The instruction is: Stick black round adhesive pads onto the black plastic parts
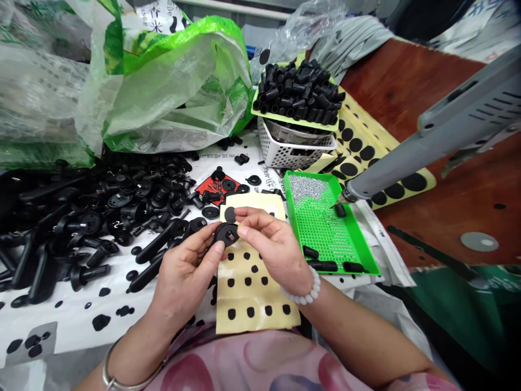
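Note:
A round black plastic disc [224, 235] with a small hole near its middle is pinched between the thumb and fingers of my left hand [185, 269]. My right hand [277, 250] reaches in from the other side, its thumb and forefinger pressed together at the disc's right edge. Whether those fingertips hold something small, I cannot tell. Beneath both hands lies a yellow backing sheet [258, 323] with rows of small black stickers and a few larger round ones near its top.
On the left, black plastic parts [122, 206] lie heaped by a large green-white bag [175, 92]. A green tray [358, 239] holds small metal pieces and black tubes; a grey electric screwdriver [407, 141] points down over it. Black caps [301, 92] are piled above a white basket [293, 155].

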